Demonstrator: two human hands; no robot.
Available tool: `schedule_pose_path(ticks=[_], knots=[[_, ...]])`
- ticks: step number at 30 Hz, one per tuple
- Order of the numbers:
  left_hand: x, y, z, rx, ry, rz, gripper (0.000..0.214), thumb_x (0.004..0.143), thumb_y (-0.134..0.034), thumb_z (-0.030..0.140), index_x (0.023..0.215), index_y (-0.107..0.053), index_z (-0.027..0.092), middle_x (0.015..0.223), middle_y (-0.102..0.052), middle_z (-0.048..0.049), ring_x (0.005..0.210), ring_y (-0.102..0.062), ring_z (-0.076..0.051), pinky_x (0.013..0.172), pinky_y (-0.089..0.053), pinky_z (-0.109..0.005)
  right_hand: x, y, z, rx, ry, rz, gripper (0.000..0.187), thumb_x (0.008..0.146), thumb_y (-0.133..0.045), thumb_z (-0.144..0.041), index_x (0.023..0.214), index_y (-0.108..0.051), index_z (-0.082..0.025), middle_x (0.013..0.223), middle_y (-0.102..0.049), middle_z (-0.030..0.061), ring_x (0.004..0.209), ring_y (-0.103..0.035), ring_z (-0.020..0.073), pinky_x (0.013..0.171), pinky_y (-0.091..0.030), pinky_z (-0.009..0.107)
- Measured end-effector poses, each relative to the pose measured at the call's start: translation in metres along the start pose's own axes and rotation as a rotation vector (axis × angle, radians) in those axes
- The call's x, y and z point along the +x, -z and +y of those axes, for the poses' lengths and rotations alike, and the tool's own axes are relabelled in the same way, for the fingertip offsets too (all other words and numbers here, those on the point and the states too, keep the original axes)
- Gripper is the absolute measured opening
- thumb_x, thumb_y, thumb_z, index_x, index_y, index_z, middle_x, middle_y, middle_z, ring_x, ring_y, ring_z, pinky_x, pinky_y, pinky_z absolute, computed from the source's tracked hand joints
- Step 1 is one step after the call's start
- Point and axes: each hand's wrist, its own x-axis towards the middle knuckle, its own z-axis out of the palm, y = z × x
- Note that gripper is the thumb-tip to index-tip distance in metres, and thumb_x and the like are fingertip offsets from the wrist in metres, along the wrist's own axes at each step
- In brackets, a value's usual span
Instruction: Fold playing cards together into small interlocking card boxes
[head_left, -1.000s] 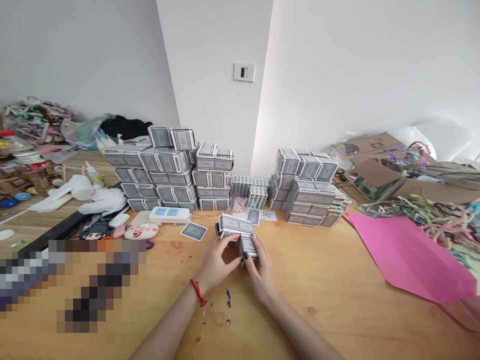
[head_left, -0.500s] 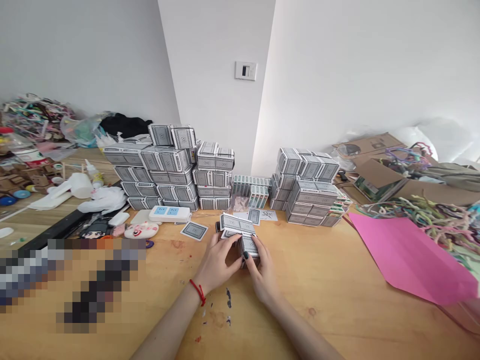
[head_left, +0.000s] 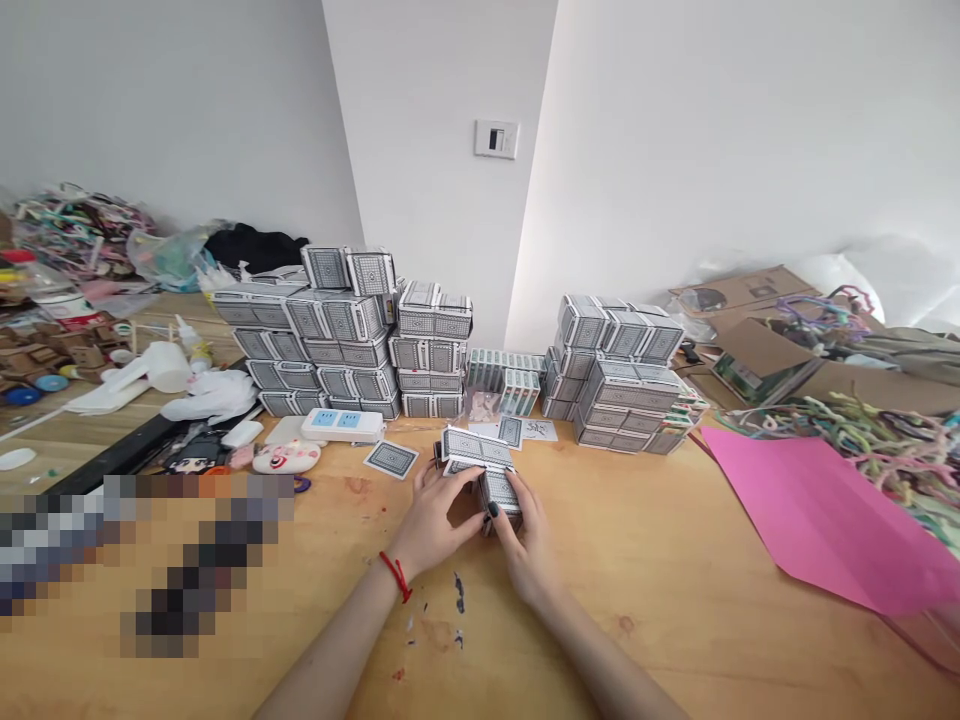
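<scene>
A small block built of folded playing cards point(head_left: 498, 489), with grey patterned backs, sits on the table in front of me. My left hand point(head_left: 433, 518) grips its left side, thumb against the front. From the right, my right hand point(head_left: 529, 552) wraps it, its dark-nailed thumb on the near face. More cards point(head_left: 474, 447) stick out at a tilt along the block's top and far side. One loose card point(head_left: 391, 460) lies face down to the left, and another card point(head_left: 511, 432) lies just behind the block. My palms hide the lower sides.
Stacks of card blocks stand at back left point(head_left: 349, 355) and back right point(head_left: 630, 400), with small card boxes point(head_left: 519, 390) between them. A white power strip point(head_left: 342, 425) lies left. Pink paper point(head_left: 817, 520), yarn point(head_left: 847, 435) and cardboard boxes point(head_left: 772, 360) occupy the right.
The whole view has shifted slightly. Both hands keep their hold on the card block, with barely any finger movement visible.
</scene>
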Motion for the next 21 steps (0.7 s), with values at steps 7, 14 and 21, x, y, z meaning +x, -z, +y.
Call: schedule_pose_path(ticks=[7, 14, 21], knots=[[0.0006, -0.0028, -0.0004, -0.027, 0.027, 0.016, 0.044, 0.073, -0.055, 0.030, 0.116, -0.045, 0.029, 0.116, -0.056, -0.0023, 0.114, -0.042, -0.023, 0.102, -0.017, -0.046, 0.0009, 0.0003, 0.0001, -0.008, -0.003, -0.010, 0.046, 0.081, -0.045, -0.035, 0.125, -0.038, -0.025, 0.129, -0.040, 0.0071, 0.118, -0.039, 0.0233, 0.098, -0.034, 0.043], [0.0014, -0.0018, 0.0006, -0.087, 0.039, 0.045, 0.043, 0.070, -0.058, 0.025, 0.112, -0.049, 0.028, 0.113, -0.057, -0.0024, 0.112, -0.044, -0.024, 0.102, -0.021, -0.047, 0.0007, 0.0009, -0.0009, -0.021, 0.001, -0.010, 0.047, 0.080, -0.046, -0.035, 0.125, -0.039, -0.025, 0.129, -0.041, 0.0068, 0.117, -0.040, 0.0231, 0.098, -0.034, 0.042], [0.0001, 0.0020, 0.0008, -0.095, 0.011, 0.017, 0.049, 0.068, -0.060, 0.025, 0.115, -0.047, 0.029, 0.116, -0.055, -0.0027, 0.114, -0.042, -0.026, 0.102, -0.021, -0.048, 0.0006, 0.0014, -0.0012, -0.024, -0.001, -0.012, 0.047, 0.080, -0.045, -0.034, 0.126, -0.038, -0.025, 0.129, -0.041, 0.0066, 0.117, -0.040, 0.0232, 0.097, -0.035, 0.042]])
